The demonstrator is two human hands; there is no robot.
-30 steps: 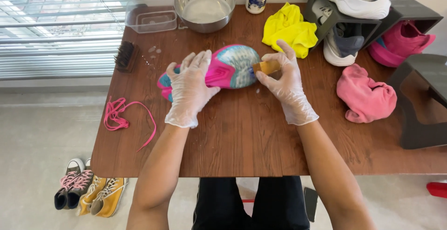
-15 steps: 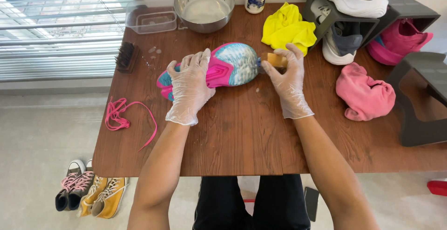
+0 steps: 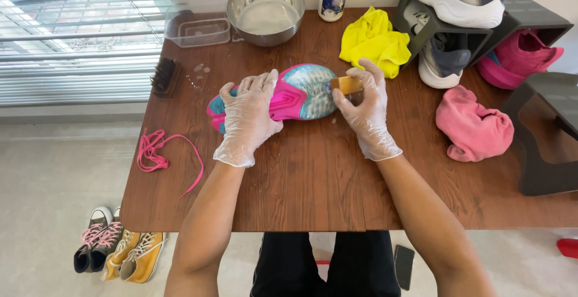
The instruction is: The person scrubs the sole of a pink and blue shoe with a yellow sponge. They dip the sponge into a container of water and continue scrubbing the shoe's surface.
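Gloved hands worked a pink and teal shoe (image 3: 295, 92) lying sole-up at the middle of the table (image 3: 313, 176).

The left hand (image 3: 248, 113) clamped over the shoe's left end, pinning it down; the right hand (image 3: 364, 107) gripped a small wooden brush (image 3: 345, 84) pressed against the sole's right end. Behind the shoe stood a steel bowl (image 3: 265, 12). To its right lay a yellow cloth (image 3: 374, 41) and a pink cloth (image 3: 474, 125); to its left, a dark brush (image 3: 165, 77) and pink laces (image 3: 159, 152).
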